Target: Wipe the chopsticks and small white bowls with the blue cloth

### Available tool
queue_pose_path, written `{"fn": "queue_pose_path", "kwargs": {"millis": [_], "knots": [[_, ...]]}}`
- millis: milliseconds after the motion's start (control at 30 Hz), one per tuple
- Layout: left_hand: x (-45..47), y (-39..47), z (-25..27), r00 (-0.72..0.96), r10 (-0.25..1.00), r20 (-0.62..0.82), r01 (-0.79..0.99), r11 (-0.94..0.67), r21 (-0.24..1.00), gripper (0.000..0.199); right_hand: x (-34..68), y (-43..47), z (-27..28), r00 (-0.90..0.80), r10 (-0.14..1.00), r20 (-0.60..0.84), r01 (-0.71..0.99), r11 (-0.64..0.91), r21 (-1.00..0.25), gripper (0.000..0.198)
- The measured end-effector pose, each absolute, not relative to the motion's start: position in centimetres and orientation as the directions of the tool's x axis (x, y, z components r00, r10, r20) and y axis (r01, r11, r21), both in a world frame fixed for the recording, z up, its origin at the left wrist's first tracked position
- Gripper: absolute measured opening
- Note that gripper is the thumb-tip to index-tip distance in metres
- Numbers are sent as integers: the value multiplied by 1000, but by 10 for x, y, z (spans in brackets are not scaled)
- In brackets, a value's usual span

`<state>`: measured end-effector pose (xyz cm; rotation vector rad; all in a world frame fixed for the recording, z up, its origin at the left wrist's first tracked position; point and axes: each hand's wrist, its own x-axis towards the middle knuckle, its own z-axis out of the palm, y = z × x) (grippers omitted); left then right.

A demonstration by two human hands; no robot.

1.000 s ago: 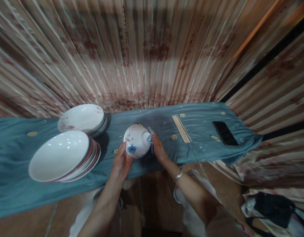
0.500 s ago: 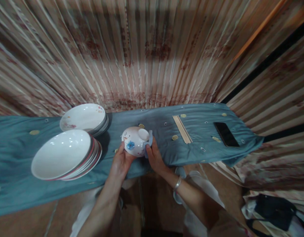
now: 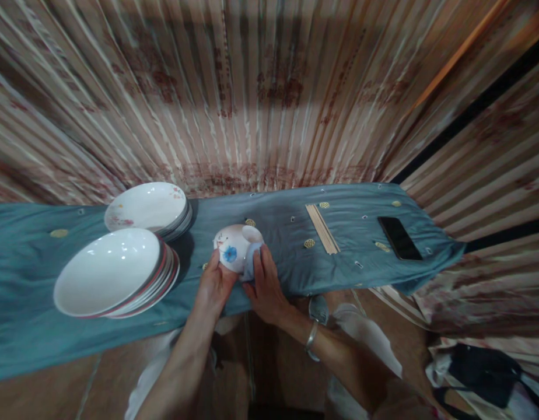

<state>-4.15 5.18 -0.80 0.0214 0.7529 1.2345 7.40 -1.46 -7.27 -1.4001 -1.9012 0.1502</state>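
Containers: small bowl (image 3: 229, 252), white w/ blue flower, held btwn both hands over the near part of the bench (image 3: 361, 268); tilted on its side, foot turned up & to the R, interior hidden. L hand (image 3: 214, 286): fingers grasp the bowl's L side, thumb on the outer wall. R hand (image 3: 268, 291): fingers close on a pale blue cloth (image 3: 251, 262), pressed to the bowl's outer wall just below the foot. Contact btwn bowl & bench: cannot tell.

Front dish stack (image 3: 107, 271), L of the hands: white dishes w/ red edges, nested, plain white inner face on top. Rear dish stack (image 3: 144, 207), just behind: white, nested, floral pattern on the top dish's inner face.

Surface: bench draped in blue-green tablecloth (image 3: 287, 210) w/ yellow oval & small rect. motifs. R of the bowl, a bunch of thin wooden sticks (image 3: 322, 229); farther R, a black phone (image 3: 399, 238), lying flat.

Room: pleated, patterned curtain (image 3: 269, 128) behind; brown tiled floor (image 3: 234, 356) below; dark bag (image 3: 486, 373) at lower R. Silver bracelet (image 3: 313, 340) on R wrist.
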Motion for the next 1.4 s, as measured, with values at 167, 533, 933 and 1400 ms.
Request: {"fn": "queue_pose_path", "kwargs": {"millis": [167,533,933,1400], "knots": [[-37,51,-13,85,879,-469,-836,319,447,40,79,-7,-63,-208,818,536,794,461,-397,67],[-30,36,-11,37,953,-299,-746,225,626,20,92,8,-36,-189,805,562,815,447,-367,55],[-24,29,1,91,957,-275,-668,264,696,35,114,19,-22,-21,838,546,724,389,-570,48],[-29,34,-7,42,940,-339,-705,268,657,27,123,31,-50,253,934,252,379,144,-914,58]]}}
